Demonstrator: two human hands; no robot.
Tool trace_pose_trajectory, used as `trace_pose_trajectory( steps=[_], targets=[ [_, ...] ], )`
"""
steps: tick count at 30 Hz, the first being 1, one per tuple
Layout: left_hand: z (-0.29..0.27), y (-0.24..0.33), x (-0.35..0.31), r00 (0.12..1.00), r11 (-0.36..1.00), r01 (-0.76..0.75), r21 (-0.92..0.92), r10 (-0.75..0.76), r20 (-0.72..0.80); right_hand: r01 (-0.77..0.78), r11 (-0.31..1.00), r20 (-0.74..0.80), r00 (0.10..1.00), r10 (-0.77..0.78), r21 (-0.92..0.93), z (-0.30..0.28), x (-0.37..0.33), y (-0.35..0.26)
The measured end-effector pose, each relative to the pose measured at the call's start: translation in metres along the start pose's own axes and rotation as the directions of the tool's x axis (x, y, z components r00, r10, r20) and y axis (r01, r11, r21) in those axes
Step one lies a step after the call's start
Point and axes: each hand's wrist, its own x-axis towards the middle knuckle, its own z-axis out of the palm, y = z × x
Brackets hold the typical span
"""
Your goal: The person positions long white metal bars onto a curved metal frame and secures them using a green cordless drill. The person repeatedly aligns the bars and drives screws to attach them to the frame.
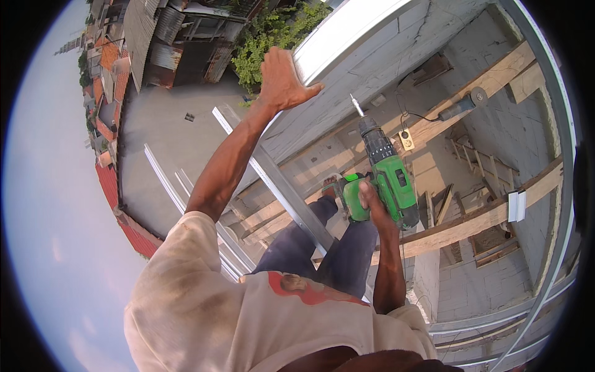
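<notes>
Pale shirt [186, 297] seen nearest; white metal channel [353, 34] touched by spread left hand [282, 80], whether gripped cannot be told; timber beams [471, 224] laid across below; green drill [395, 180] grasped in right hand [375, 201], bit [356, 105] clear of channel; drill could be dropped between beams if one-handed grip slips; corded grinder [457, 108] could be dislodged if knocked.

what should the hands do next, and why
Probably bring the drill closer to the white beam: the right hand already grips the drill, the left hand is at the beam's edge, and the bit seems clear of it.
</notes>
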Motion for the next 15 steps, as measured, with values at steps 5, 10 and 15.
trace_pose_trajectory(
  steps=[5,10,15],
  targets=[
    [0.014,0.006,0.002,1.0,0.997,-0.018,0.073,0.02,-0.023,-0.024,0.999,-0.026,0.999,0.025,0.028,-0.007,0.013,0.027],
    [0.009,0.007,0.006,0.998,0.994,0.0,0.106,-0.007,0.068,0.086,0.995,0.014,0.996,-0.085,-0.051,-0.013,0.024,0.048],
    [0.003,0.001,0.007,0.994,0.998,-0.025,0.064,0.018,0.108,0.108,0.966,0.03,0.994,-0.104,-0.236,-0.019,0.033,0.055]
  ],
)
